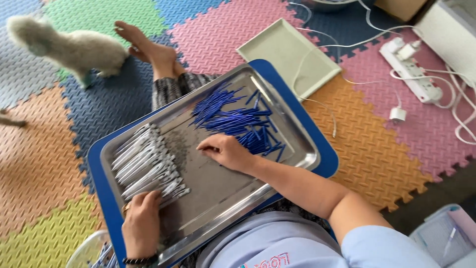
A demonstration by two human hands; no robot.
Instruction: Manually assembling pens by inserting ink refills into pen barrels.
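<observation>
while colourful foam floor mats (44,164) spread beneath everything, a steel tray (218,193) sits on a blue board (101,186) across the person's lap. a pale green tray (282,49) lies beyond it, a white power strip (411,74) further right, a fluffy white dog (69,49) at far left. blue pen refills (233,119) heap at the tray's far side, silver-white pen parts (146,164) stacked nearer. the right hand (225,151) rests curled beside the refills, fingertips pinched on the tray; the left hand (141,223) presses the silver stack's end, grasping nothing.
</observation>
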